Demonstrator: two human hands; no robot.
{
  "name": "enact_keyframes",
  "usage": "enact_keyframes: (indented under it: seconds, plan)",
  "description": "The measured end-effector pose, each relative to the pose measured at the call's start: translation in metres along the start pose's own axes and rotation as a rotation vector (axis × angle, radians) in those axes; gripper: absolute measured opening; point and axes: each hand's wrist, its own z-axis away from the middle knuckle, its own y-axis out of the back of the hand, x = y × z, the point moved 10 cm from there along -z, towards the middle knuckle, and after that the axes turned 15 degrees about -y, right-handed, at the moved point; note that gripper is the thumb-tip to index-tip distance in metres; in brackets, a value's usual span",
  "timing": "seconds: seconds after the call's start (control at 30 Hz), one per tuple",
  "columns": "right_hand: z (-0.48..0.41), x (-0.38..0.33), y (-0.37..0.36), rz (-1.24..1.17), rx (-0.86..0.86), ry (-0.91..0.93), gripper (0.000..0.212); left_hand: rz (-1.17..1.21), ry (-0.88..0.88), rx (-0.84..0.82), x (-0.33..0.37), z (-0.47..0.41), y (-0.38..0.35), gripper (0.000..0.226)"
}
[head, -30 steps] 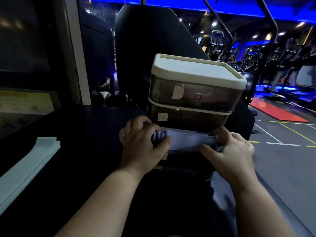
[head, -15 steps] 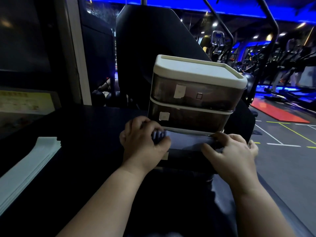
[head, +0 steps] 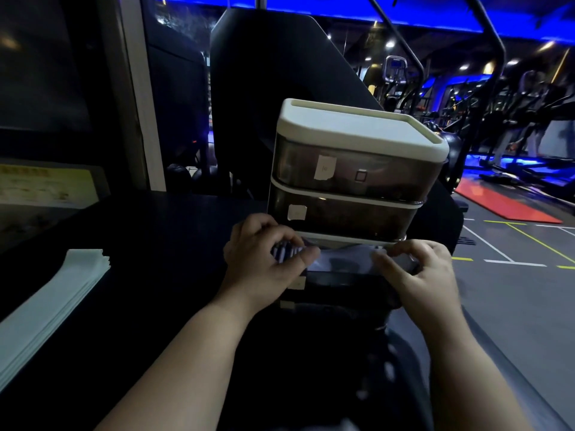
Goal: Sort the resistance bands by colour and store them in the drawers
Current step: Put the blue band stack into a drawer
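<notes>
at the open drawer (head: 345, 283), left hand (head: 259, 265) and right hand (head: 420, 278) pinch the pale bands (head: 340, 259) by the ends with curled fingers (head: 275, 233).

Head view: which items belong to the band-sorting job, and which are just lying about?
Job: left hand, right hand, both gripping the pale band bundle; drawer unit; open drawer under the bundle; pale green strip stack, likely bands.
Lying about: yellow sign; red mat; gym machines.
</notes>
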Motion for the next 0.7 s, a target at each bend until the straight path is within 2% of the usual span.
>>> enact_keyframes:
  seconds: [0.1, 0.2, 0.3, 0.37, 0.53, 0.7]
  plan:
    - [0.001, 0.004, -0.007, -0.156, -0.228, 0.0, 0.022, 0.115, 0.033, -0.071, -0.012, 0.004, 0.003, 0.046]
    - [0.003, 0.016, -0.013, -0.184, -0.397, -0.01, 0.047, 0.177, 0.064, -0.179, -0.021, 0.009, 0.001, 0.061]
    - [0.001, 0.028, -0.016, -0.238, -0.467, -0.063, 0.06, 0.317, 0.181, -0.188, -0.033, 0.018, -0.004, 0.082]
    - [0.0, 0.029, -0.016, -0.294, -0.462, -0.067, 0.067, 0.443, 0.224, -0.163, -0.036, 0.021, -0.01, 0.085]
    - [-0.003, 0.031, -0.018, -0.346, -0.366, -0.08, 0.06, 0.542, 0.275, -0.105, -0.04, 0.021, -0.02, 0.085]
    - [-0.012, 0.046, -0.022, -0.323, -0.287, -0.136, 0.085, 0.524, 0.271, -0.056, -0.04, 0.017, -0.023, 0.066]
